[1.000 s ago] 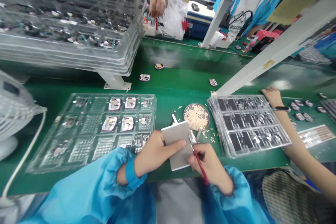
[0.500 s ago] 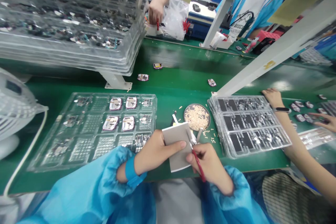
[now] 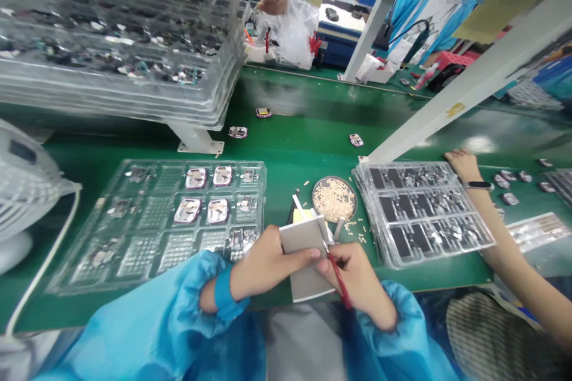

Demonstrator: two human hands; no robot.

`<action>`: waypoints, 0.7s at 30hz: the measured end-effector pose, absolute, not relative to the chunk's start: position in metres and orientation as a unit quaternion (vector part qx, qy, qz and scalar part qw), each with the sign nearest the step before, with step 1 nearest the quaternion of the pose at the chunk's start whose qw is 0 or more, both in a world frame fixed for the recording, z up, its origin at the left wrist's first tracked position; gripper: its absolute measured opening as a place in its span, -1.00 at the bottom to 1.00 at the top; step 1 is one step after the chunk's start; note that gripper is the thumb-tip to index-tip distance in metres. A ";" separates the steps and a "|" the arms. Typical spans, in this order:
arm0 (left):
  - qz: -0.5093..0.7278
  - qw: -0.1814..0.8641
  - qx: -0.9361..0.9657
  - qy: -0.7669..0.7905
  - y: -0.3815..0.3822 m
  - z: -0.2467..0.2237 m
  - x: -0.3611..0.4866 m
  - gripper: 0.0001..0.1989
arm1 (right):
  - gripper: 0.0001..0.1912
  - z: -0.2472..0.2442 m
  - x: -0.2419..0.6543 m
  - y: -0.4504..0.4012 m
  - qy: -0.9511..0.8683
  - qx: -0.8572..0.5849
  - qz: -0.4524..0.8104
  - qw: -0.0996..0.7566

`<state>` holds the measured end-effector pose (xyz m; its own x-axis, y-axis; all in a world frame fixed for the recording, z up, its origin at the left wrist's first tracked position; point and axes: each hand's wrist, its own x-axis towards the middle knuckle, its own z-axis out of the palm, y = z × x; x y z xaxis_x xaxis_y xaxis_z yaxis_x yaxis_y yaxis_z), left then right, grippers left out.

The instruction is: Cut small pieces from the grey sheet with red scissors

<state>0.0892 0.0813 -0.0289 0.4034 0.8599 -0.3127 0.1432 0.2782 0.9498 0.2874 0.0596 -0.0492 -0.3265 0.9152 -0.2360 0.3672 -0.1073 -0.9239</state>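
My left hand (image 3: 272, 262) is closed on a grey sheet (image 3: 304, 238) with white edges, its thumb lying across the face. My right hand (image 3: 355, 274) grips red-handled scissors (image 3: 340, 283), whose metal blades meet the sheet's right edge, where a narrow strip (image 3: 322, 227) stands partly apart. Fingers of both hands are partly hidden. Just beyond the hands lie a yellow piece (image 3: 302, 215) and white strips. Behind them is a round dish (image 3: 334, 197) of small beige and dark bits, several of them scattered on the green bench (image 3: 286, 149).
On the left is a clear tray (image 3: 170, 220) with watch-like parts, beside a white fan (image 3: 27, 184). Stacked trays (image 3: 388, 238) stand at right, near a co-worker's arm (image 3: 504, 250). A slanted white post (image 3: 447, 101) and raised tray stack (image 3: 120, 65) flank the bench.
The sheet has shifted slightly down in my left hand, uncovering more of the yellow piece. The scissors stay at its right edge. Two co-workers' hands, at back and far right, have moved away.
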 end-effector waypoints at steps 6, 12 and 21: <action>0.269 0.688 0.535 0.409 0.081 -0.033 0.088 -0.73 | -0.32 -0.049 0.287 0.061 -0.628 -0.514 0.522 0.261; 0.277 0.700 0.527 0.394 0.078 -0.034 0.089 -0.74 | -0.32 -0.047 0.283 0.064 -0.629 -0.509 0.522 0.273; 0.295 0.672 0.522 0.435 0.083 -0.035 0.087 -0.69 | -0.59 -0.042 0.291 0.058 -0.566 -0.523 0.557 0.309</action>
<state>0.0867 0.0825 -0.0352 0.4484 0.8501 -0.2761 0.0581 0.2805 0.9581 0.2915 0.0576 -0.0420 -0.2609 0.9367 -0.2335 0.2471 -0.1690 -0.9541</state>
